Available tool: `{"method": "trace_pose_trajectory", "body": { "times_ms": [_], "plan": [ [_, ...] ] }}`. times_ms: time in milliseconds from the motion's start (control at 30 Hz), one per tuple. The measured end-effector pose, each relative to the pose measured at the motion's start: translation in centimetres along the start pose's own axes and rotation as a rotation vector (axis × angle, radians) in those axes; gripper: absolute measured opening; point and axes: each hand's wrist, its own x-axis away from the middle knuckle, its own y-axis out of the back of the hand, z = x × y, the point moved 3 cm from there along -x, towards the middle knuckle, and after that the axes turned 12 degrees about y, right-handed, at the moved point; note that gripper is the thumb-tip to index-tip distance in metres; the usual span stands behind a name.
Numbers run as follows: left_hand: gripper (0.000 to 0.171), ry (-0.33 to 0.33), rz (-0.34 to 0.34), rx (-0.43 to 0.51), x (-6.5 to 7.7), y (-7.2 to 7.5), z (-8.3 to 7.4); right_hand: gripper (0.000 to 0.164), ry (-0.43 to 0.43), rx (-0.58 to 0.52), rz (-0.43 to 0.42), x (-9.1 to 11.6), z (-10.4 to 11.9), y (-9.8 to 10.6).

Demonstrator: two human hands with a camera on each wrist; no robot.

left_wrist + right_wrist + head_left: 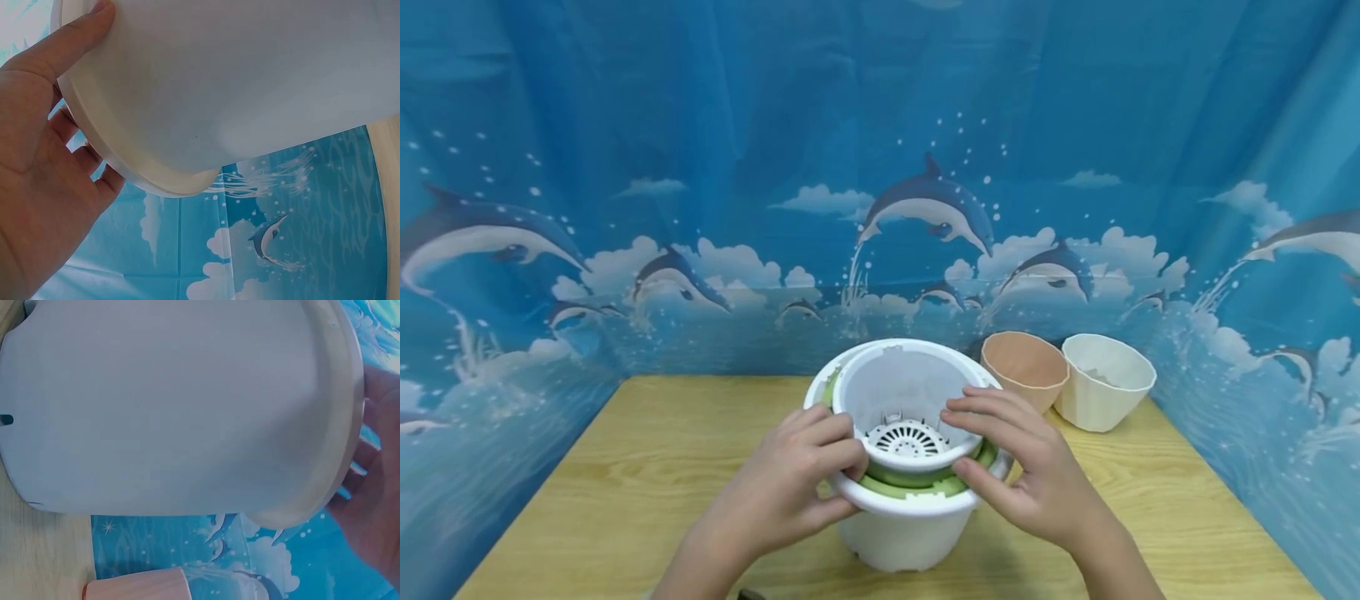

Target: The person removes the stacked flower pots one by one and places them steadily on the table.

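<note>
In the head view a large white flowerpot (910,533) stands upright on the table, with a green pot (910,483) nested in it. Inside the green one sits a smaller white pot (880,392) with a slotted bottom, shifted toward the back left. My left hand (797,471) grips the large pot's rim, its thumb against the outer wall in the left wrist view (62,47) and its fingers bent over the edge. My right hand (1026,467) touches the right side of the nested rims, fingers fairly straight over the inner pot, thumb by the green rim.
A terracotta-coloured pot (1026,367) and a cream pot (1105,383) stand side by side at the back right of the wooden table (655,483). A small pale piece lies inside the cream pot. Blue dolphin-print curtains (737,167) hang behind and along both sides.
</note>
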Motion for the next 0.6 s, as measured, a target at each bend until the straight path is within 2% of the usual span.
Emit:
{"method": "trace_pose_trajectory", "body": {
  "times_ms": [100, 200, 467, 600],
  "plan": [
    [0.035, 0.013, 0.015, -0.008, -0.04, -0.06, 0.05, 0.040, -0.034, 0.037, 0.036, -0.06, 0.29, -0.14],
    [0.035, 0.018, 0.028, -0.019, -0.06, -0.05, 0.06, 0.029, -0.023, 0.056, 0.046, -0.17, 0.54, -0.32],
    [0.035, -0.020, -0.017, -0.004, -0.03, -0.02, 0.12, 0.006, 0.011, 0.092, 0.024, -0.50, 0.88, -0.61],
    [0.034, -0.024, -0.016, 0.000, -0.05, -0.03, 0.12, 0.011, 0.012, 0.107, 0.012, -0.54, 1.07, -0.80]
  ]
}}
